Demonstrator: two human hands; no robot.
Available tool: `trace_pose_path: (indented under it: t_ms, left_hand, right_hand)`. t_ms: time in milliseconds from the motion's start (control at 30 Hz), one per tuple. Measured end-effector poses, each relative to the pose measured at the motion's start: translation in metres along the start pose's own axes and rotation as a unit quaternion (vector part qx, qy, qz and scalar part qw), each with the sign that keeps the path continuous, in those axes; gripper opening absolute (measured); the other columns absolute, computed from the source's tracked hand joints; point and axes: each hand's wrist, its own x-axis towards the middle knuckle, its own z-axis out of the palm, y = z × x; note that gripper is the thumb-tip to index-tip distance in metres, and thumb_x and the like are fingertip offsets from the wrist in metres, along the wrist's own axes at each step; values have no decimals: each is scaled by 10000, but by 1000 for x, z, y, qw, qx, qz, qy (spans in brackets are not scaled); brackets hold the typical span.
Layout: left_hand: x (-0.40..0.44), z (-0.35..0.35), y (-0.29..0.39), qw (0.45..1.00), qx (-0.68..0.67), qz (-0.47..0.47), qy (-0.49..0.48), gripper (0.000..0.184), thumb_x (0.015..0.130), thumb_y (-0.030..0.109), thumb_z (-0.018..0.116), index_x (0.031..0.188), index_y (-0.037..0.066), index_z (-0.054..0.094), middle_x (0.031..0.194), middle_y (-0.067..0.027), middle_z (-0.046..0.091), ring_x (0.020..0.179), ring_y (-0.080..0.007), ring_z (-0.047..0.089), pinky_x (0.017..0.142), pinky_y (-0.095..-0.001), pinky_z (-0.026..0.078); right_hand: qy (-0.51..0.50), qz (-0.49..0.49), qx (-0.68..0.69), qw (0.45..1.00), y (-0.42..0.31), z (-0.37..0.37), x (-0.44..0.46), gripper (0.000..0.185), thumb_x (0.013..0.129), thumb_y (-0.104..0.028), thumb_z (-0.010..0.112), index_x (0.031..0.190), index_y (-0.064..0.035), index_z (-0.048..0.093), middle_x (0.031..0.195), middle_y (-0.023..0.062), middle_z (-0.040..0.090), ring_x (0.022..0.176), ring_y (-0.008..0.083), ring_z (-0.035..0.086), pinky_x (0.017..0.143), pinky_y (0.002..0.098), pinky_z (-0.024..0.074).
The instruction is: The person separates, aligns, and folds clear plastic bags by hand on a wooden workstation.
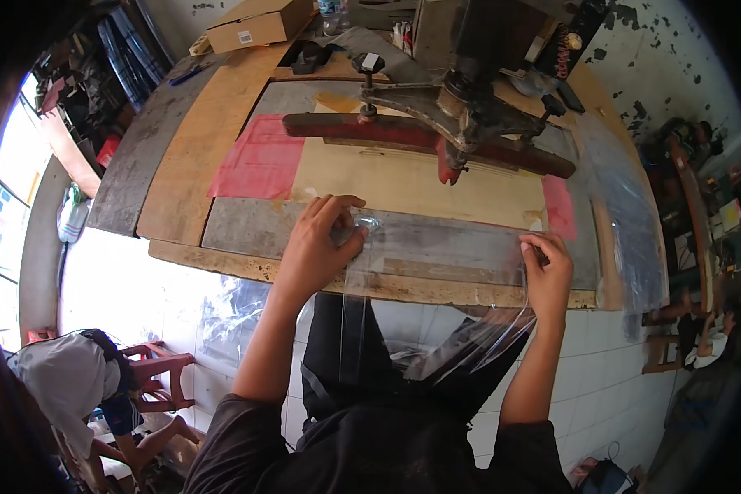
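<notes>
Along the worn wooden table's front edge, my left hand and right hand pinch opposite sides of a clear, flexible plastic sheet.

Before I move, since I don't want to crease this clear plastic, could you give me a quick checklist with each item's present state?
1. Left hand grip on the clear plastic: cannot tell; fingertips are at its left side, but the pinch is unclear.
2. Right hand grip: ok; fingers pinch the right side.
3. Clear plastic smooth throughout: not ok; its lower part hangs past the table edge in folds.
4. Both hands clear of the long bar: ok; they are on its near side.
5. Bar lifted off the yellow sheet: cannot tell from this angle.
</notes>
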Motion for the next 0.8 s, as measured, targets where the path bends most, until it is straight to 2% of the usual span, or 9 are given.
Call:
trace_pose_path:
  t_ms: [67,200,400,500,600,633,700,767,800]
  left_hand:
    - [0,0,5,1000,-7,-16,14,359,846,87,785,1192,60,690,1007,-92,622,915,-240,640,847,-374,530]
    - [-2,4,4,1000,24,-7,5,291,862,85,778,1145,67,714,1083,-103,621,996,-269,643,885,-401,528]
    - [-4,6,21,964,211,160,28,228,818,36,753,1039,90,754,1126,-79,643,1141,-292,611,989,-427,484]
    - [-4,3,19,947,240,193,-94,407,724,28,721,1131,25,705,1212,-102,636,1149,-309,620,1022,-434,489]
    - [-15,9,27,933,292,188,-94,478,737,4,693,1213,-5,660,1245,-132,616,1172,-330,606,1043,-440,490]
    - [-23,11,29,928,308,159,-133,540,840,128,693,1334,-62,588,1376,-208,563,1317,-387,536,1150,-478,424]
    - [-40,24,35,933,314,133,-115,614,884,239,685,1383,-88,541,1451,-247,505,1388,-411,473,1194,-498,368]
    - [-49,33,33,936,318,84,-125,870,968,515,618,1480,-158,413,1611,-328,338,1533,-458,302,1283,-551,181]
    - [-49,34,34,936,317,85,-128,870,968,515,618,1480,-158,413,1611,-328,338,1533,-458,302,1283,-551,181]
  right_hand:
    - [-5,12,-5,1000,-1,1,0,110,934,0,723,1037,5,761,1009,83,679,884,201,662,803,311,525]
    - [41,-112,-105,987,-4,1,-1,120,903,-3,740,1019,-7,768,1002,72,676,970,256,639,855,371,521]
    - [-13,-160,-100,982,4,-4,-2,141,905,14,709,1033,-16,762,1043,81,703,997,288,640,897,397,508]
    - [-41,-163,-133,977,1,-12,-6,213,889,43,704,1088,-16,755,1129,81,732,1045,291,657,930,404,507]
    - [-115,-156,-179,965,-11,-23,-17,250,959,-28,652,1195,7,727,1294,119,711,1228,318,626,1046,432,470]
    - [-116,-182,-239,947,-16,-22,-21,290,999,-90,612,1245,37,697,1356,144,680,1323,335,568,1105,450,427]
    - [-153,-196,-325,913,-19,-20,-30,503,1072,-283,522,1384,106,588,1488,244,572,1506,386,401,1233,505,298]
    - [-145,-190,-332,912,-23,-9,-40,534,1064,-299,541,1402,113,568,1496,279,548,1507,393,400,1240,519,286]
    - [-137,-186,-338,912,-22,-4,-43,568,1055,-315,560,1420,120,548,1503,313,524,1508,400,398,1246,534,275]
